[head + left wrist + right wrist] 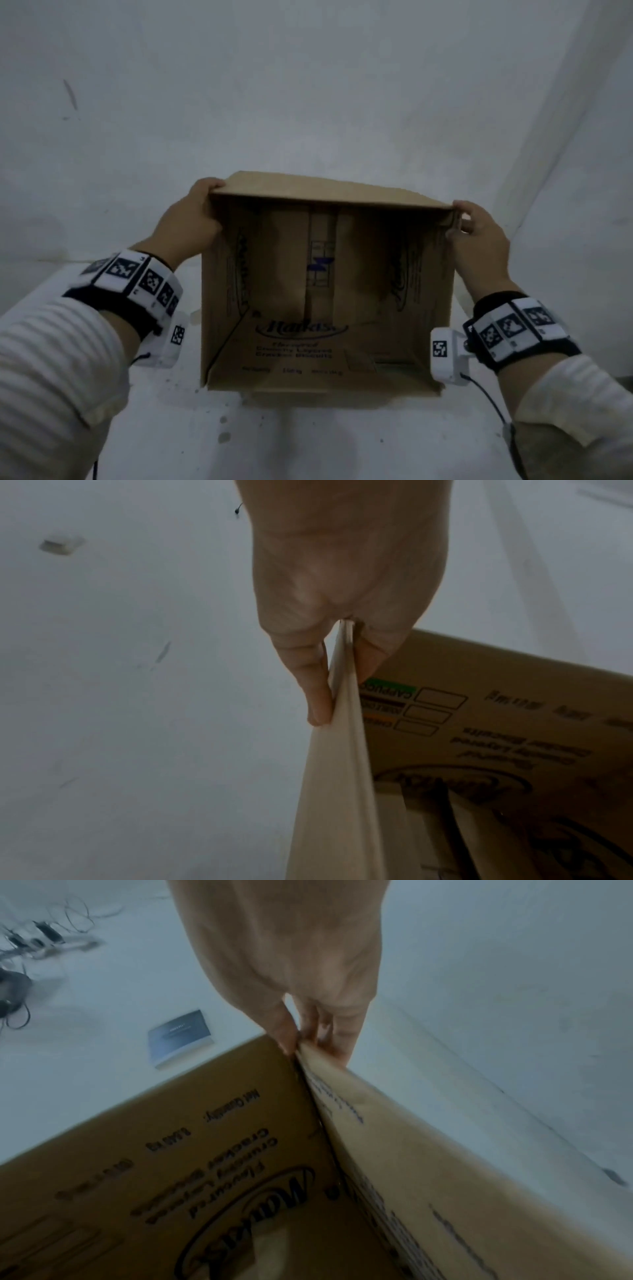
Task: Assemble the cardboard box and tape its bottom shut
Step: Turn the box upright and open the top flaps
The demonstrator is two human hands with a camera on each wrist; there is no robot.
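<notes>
A brown cardboard box (325, 346) with dark printed lettering stands opened out, its open side toward me, over a white surface. My left hand (197, 212) pinches the upper left corner edge, thumb on one face and fingers on the other; the left wrist view shows the cardboard edge (342, 696) caught between thumb and fingers (315, 696). My right hand (478, 228) grips the upper right corner, where the fingers (329, 1031) close on the box corner (308, 1053). A strip of tape and a seam run down the far inner face.
The white surface (308, 102) runs all around, with a wall edge (548, 137) at the right. In the right wrist view a small dark booklet (179, 1037) lies on the surface, and cables with dark devices (34, 939) sit further off. A small pale block (61, 543) lies far left.
</notes>
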